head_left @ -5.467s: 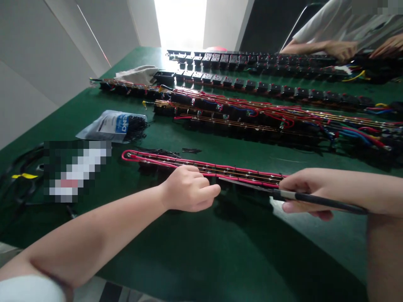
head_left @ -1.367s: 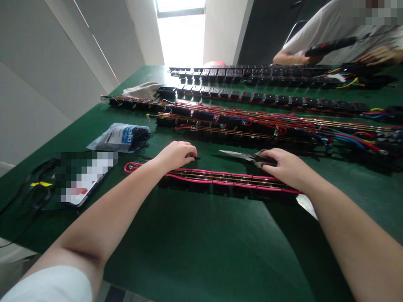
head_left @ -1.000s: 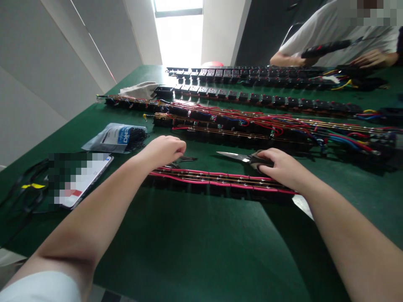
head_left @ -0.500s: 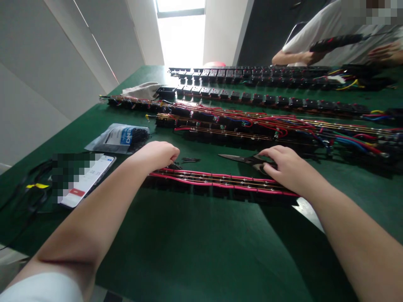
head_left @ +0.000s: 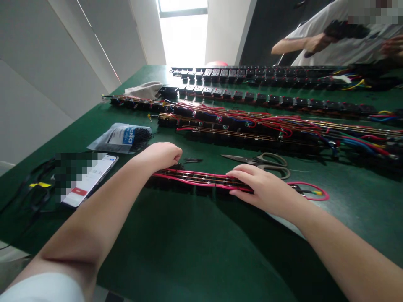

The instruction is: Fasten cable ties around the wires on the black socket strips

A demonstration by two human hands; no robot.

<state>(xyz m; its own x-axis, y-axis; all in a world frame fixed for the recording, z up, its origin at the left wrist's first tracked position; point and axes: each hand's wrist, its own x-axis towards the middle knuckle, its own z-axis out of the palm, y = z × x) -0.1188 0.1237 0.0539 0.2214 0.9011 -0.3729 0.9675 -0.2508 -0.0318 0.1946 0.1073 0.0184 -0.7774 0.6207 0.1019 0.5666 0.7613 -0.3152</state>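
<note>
A long strip of black sockets wired with pink-red wire (head_left: pixel 201 179) lies on the green table (head_left: pixel 195 247) in front of me. My left hand (head_left: pixel 160 154) is curled over the strip's left end, beside a few black cable ties (head_left: pixel 192 160). My right hand (head_left: pixel 262 187) lies flat on the strip's middle, fingers stretched out, holding nothing. Scissors (head_left: pixel 261 160) rest on the table just behind my right hand, apart from it. A pink wire loop (head_left: pixel 310 191) shows at the strip's right end.
Several more wired socket strips (head_left: pixel 252 126) lie in rows further back. A bag of black cable ties (head_left: pixel 121 137) and a phone (head_left: pixel 88 178) sit at the left, a cloth (head_left: pixel 143 89) beyond. Another person (head_left: pixel 333 40) works at the far right.
My right hand let go of the scissors and moved left onto the strip's middle. The scissors now lie alone on the table. My left hand stayed at the left end.
</note>
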